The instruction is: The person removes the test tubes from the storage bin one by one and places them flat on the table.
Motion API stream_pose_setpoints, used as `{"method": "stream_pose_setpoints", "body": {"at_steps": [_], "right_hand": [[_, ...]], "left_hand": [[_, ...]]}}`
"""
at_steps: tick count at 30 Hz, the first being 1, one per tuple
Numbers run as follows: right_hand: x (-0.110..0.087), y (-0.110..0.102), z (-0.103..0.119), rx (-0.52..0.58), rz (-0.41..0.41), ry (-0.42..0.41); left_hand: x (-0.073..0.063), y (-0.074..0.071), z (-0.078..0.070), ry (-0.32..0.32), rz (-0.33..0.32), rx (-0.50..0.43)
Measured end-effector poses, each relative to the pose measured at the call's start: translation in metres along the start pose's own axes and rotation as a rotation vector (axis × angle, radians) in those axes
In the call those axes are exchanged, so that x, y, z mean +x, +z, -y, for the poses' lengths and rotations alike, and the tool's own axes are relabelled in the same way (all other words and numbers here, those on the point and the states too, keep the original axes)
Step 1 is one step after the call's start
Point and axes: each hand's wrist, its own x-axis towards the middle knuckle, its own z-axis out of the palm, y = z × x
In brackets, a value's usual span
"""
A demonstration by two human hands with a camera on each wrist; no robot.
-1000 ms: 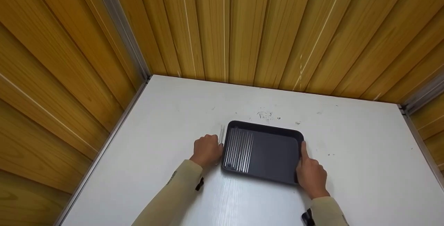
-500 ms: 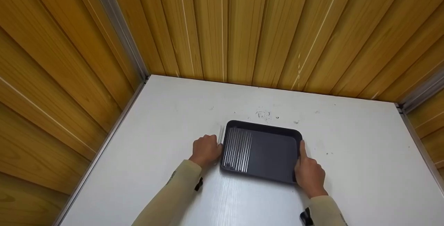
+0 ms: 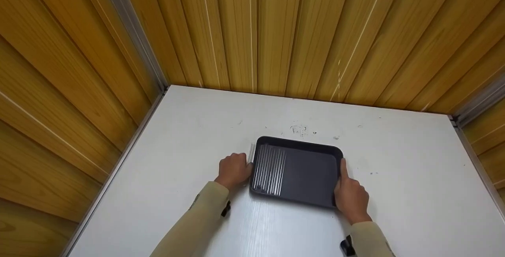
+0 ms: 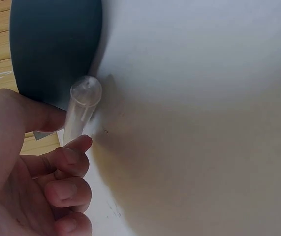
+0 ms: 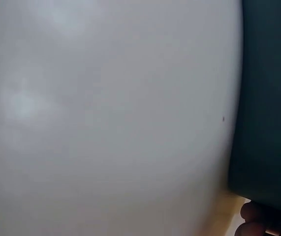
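Observation:
A dark grey rectangular tray (image 3: pixel 309 176) is on the white table in the head view. Several clear tubes (image 3: pixel 270 170) lie side by side in its left half. Along the tray's left wall, on the outside, my left hand (image 3: pixel 234 170) pinches one clear round-ended test tube (image 4: pixel 83 105) between thumb and index finger, its other fingers curled loosely. The tube's far part (image 3: pixel 252 150) shows beyond the knuckles. My right hand (image 3: pixel 352 197) grips the tray's right side, index finger straight along the rim. In the right wrist view only some fingertips (image 5: pixel 251 219) show below the dark tray wall (image 5: pixel 268 108).
The white table (image 3: pixel 189 130) meets yellow wood-grain panels (image 3: pixel 272 32) at the back and left. Grey metal posts (image 3: pixel 134 28) stand at the corners. Dark scuff marks (image 3: pixel 298 130) lie beyond the tray.

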Motion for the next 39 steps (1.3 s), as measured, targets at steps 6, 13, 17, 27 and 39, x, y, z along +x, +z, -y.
{"method": "stream_pose_setpoints", "body": {"at_steps": [6,13,17,27,39], "right_hand": [[-0.001,0.0,0.0,0.007,-0.001,0.0],[0.0,0.002,0.0,0.008,-0.019,-0.004],[-0.001,0.003,-0.001,0.017,-0.022,-0.009],[0.001,0.002,-0.001,0.023,-0.007,0.017],[0.001,0.002,-0.002,0.035,0.001,0.029]], "left_hand": [[0.0,-0.002,-0.001,-0.007,0.023,-0.003],[0.0,-0.004,-0.002,-0.012,0.031,-0.014],[-0.001,-0.005,-0.002,-0.01,0.014,-0.002],[-0.002,-0.013,-0.004,0.004,-0.037,0.082],[-0.008,-0.022,-0.013,0.022,-0.065,0.111]]}}
